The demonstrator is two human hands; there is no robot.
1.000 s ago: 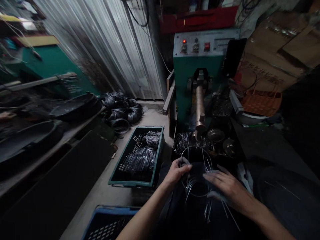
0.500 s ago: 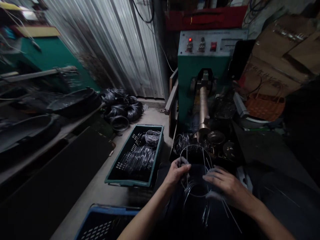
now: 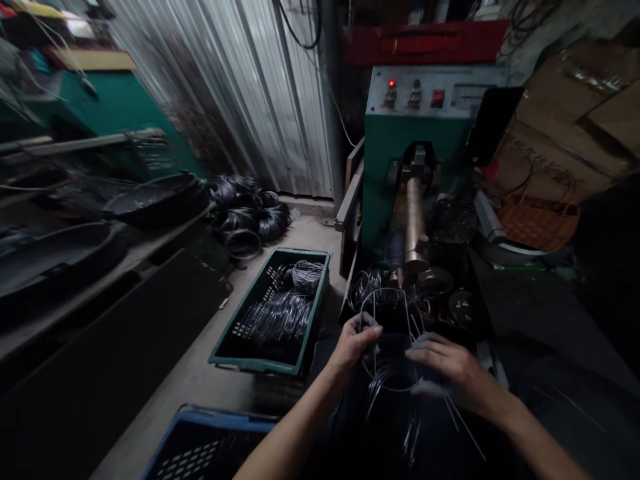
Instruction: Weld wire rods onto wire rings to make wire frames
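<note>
A round wire frame (image 3: 384,289) with straight wires across it is held upright over my dark lap. My left hand (image 3: 359,341) pinches its left side between thumb and fingers. On the other side my right hand (image 3: 453,367) is closed at the right edge of the ring, its fingers on the straight wires. Thin loose wires (image 3: 465,427) stick out below that hand. Several curved wires (image 3: 385,372) lie bunched behind the lower part of the ring, on my lap.
Ahead stands a green machine (image 3: 380,153) with a copper-coloured arm (image 3: 414,213) pointing toward me. Left of me are a green crate (image 3: 260,365) of wire pieces and a blue crate (image 3: 225,421). Wire coils (image 3: 245,220) lie by the metal wall; a wicker basket (image 3: 543,220) sits right.
The view has shifted slightly, so the machine appears a little further right and lower. Both hands keep their hold on the wire frame, almost unmoved.
</note>
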